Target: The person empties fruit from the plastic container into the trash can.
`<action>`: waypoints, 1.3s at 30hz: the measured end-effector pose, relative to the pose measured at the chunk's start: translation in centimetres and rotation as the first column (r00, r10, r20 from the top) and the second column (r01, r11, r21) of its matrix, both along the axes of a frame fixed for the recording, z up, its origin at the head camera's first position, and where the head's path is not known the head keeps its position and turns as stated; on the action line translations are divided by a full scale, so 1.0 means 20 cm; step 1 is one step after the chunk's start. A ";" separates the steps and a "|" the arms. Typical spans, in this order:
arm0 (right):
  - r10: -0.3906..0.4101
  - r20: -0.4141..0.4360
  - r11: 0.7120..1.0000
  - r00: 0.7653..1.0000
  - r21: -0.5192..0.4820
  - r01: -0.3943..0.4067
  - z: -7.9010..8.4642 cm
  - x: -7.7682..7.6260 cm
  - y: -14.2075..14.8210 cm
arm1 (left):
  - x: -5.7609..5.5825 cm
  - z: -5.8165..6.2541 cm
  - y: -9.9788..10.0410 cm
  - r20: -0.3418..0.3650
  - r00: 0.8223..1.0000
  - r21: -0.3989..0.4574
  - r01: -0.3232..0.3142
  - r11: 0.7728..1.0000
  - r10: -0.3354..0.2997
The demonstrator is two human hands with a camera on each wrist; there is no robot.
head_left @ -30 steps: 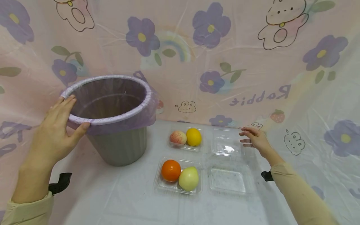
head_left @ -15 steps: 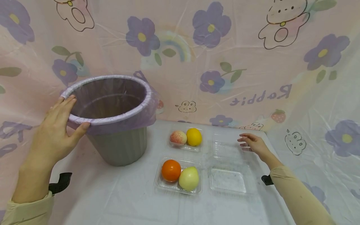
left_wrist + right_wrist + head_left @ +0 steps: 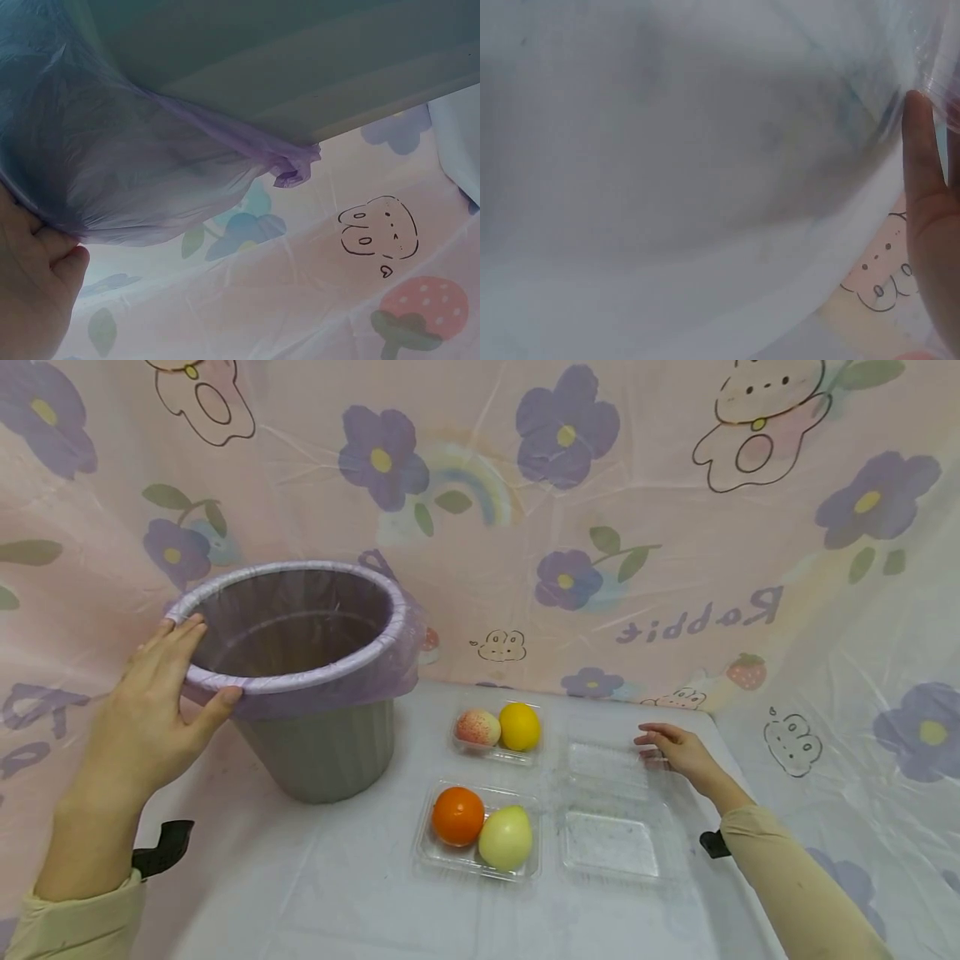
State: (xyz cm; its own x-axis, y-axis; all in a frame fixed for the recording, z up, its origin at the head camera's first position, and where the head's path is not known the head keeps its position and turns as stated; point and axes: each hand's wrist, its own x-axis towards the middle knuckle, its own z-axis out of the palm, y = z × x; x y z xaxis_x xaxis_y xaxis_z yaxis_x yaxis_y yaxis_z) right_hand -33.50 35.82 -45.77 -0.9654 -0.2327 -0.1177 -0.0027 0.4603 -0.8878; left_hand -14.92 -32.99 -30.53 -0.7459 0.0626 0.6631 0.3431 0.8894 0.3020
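A grey trash can [image 3: 318, 752] lined with a purple plastic bag [image 3: 360, 685] stands on the left. My left hand [image 3: 146, 714] grips its rim from the left side, fingers over the edge and thumb at the front; the left wrist view shows the hand [image 3: 37, 277] against the bag. At the right, my right hand [image 3: 682, 756] holds the right edge of a clear plastic container [image 3: 603, 764]. One finger [image 3: 921, 150] reaches clear plastic in the right wrist view. Left of it, a clear box [image 3: 517, 758] holds a peach [image 3: 477, 727] and a lemon [image 3: 520, 727].
Nearer, a second clear box [image 3: 465, 864] holds an orange [image 3: 457, 816] and a pale green pear [image 3: 506, 838]. Another clear plastic container [image 3: 611, 843] lies to its right. A patterned sheet [image 3: 465, 552] hangs behind the white table [image 3: 420, 918].
My right hand has come down slightly nearer, and the clear container's outline has shifted the same way. Its bright reflection has gone. The left hand stays on the rim.
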 end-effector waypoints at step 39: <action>0.050 -0.293 0.943 0.955 0.329 0.051 0.28 0.00 -0.11 | 0.00 0.00 0.01 0.010 1.000 0.007 -0.004 1.000 0.004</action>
